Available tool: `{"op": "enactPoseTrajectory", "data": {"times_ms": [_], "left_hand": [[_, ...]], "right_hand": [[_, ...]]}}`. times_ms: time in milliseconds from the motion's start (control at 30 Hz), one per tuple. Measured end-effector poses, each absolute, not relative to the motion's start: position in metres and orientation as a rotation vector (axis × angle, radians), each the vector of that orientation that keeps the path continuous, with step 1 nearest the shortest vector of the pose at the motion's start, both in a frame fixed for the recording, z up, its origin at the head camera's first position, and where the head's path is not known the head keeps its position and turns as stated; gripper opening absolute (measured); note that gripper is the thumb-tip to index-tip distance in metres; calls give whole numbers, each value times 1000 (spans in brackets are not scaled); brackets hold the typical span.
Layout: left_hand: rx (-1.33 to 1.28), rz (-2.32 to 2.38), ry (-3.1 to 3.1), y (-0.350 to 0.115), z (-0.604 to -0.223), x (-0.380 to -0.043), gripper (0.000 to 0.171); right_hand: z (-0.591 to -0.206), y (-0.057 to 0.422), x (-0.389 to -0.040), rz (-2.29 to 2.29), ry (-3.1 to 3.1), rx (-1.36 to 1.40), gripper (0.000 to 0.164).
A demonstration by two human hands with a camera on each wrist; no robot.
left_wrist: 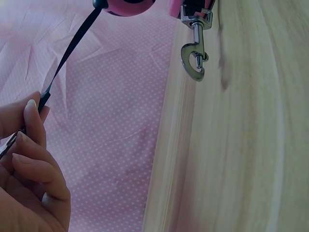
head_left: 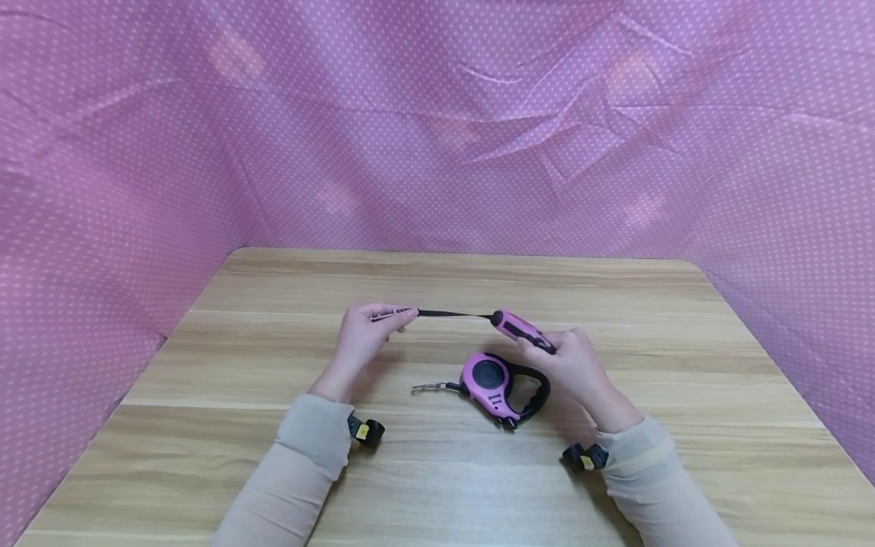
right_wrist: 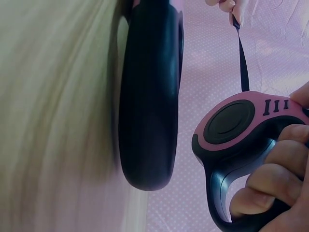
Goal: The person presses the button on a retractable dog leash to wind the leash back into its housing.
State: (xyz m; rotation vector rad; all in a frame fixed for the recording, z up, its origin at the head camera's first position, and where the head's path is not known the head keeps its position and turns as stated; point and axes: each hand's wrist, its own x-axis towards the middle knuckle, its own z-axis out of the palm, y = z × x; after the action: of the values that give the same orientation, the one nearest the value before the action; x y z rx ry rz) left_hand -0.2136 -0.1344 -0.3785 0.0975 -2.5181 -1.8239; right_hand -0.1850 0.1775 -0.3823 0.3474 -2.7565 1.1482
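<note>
My right hand (head_left: 576,367) grips the black handle of a pink-and-black retractable leash (right_wrist: 229,121), fingers through its loop, above the table. From its case a black strap (head_left: 453,314) runs taut to the left. My left hand (head_left: 361,336) pinches the far end of that strap, where a metal clip (head_left: 391,313) lies partly hidden among the fingers. Below and between the hands, a second pink-and-black retractable leash (head_left: 484,374) lies on the table. Its black handle (right_wrist: 149,96) fills much of the right wrist view. Its silver snap hook (left_wrist: 194,55) points left.
The wood-grain table (head_left: 239,365) spreads under both arms, with rounded far corners. Pink cloth (head_left: 437,152) with white dots hangs behind it and along both sides. Each wrist wears a small black camera mount (head_left: 367,431).
</note>
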Motion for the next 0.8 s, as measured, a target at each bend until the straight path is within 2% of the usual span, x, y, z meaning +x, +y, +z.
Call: {"op": "enactPoseTrajectory", "data": {"times_ms": [800], "left_hand": [[-74, -1812, -2528, -127, -380, -210, 30]], "right_hand": [[-383, 174, -184, 1164, -2750, 391, 47]]}}
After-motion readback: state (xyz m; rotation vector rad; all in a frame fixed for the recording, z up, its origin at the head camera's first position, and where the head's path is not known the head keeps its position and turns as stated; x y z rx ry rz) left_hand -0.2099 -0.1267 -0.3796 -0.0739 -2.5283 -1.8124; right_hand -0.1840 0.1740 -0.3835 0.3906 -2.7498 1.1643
